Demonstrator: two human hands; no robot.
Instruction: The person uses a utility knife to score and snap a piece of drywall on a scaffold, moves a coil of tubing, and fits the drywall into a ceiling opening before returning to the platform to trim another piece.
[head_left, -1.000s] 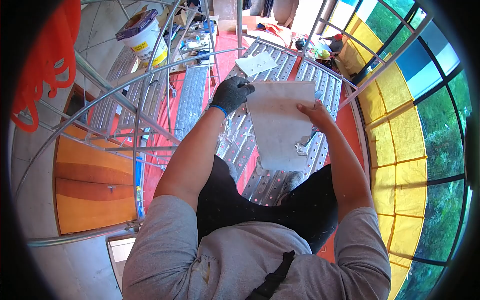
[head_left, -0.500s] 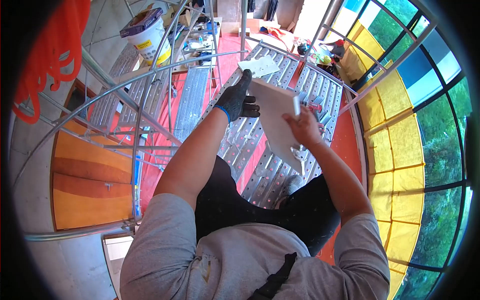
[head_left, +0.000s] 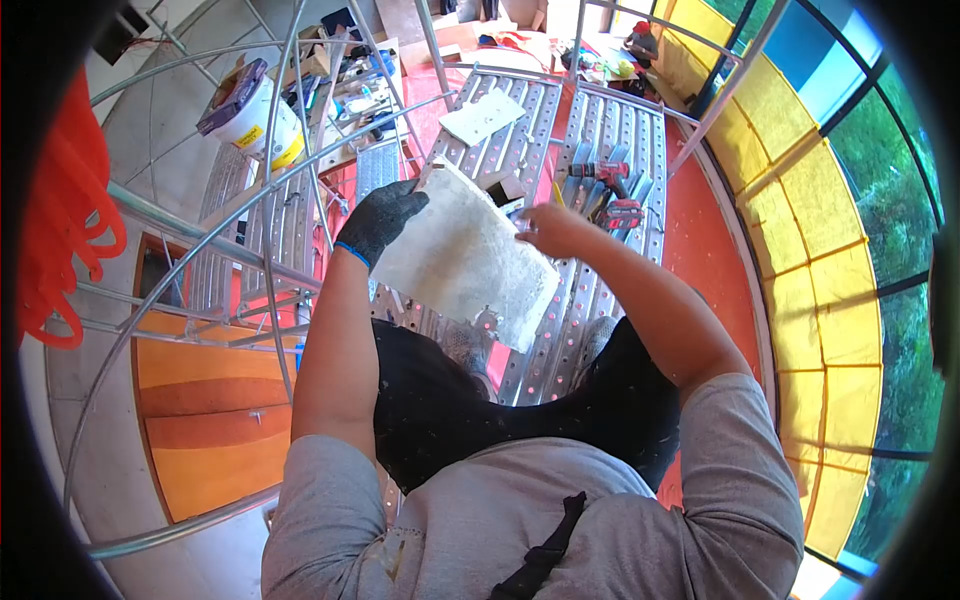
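Observation:
A grey-white sheet of board (head_left: 455, 260) with a rough, broken lower edge is held tilted above the perforated metal platform (head_left: 545, 345). My left hand (head_left: 385, 222), in a dark glove with a blue cuff, grips its upper left edge, with the thumb on the face. My bare right hand (head_left: 553, 232) is at the board's right edge, its fingers closed together. Whatever those fingers pinch is too small to make out. Beyond the board lies a smaller white board piece (head_left: 482, 117). Right of it are a red and black power drill (head_left: 604, 174) and several metal strips (head_left: 645, 190).
Scaffold tubes (head_left: 215, 228) stand at the left, with a white bucket (head_left: 262, 125) behind them. Red hose (head_left: 75, 210) hangs at the far left. A cluttered bench (head_left: 355, 100) is farther back. Yellow sheeting (head_left: 800, 230) lines the windows. Another person (head_left: 640, 45) is in the distance.
The board has moved left and turned its broad face toward me. My left hand moved left and down with it; my right hand shifted left along the edge. The view has shifted too.

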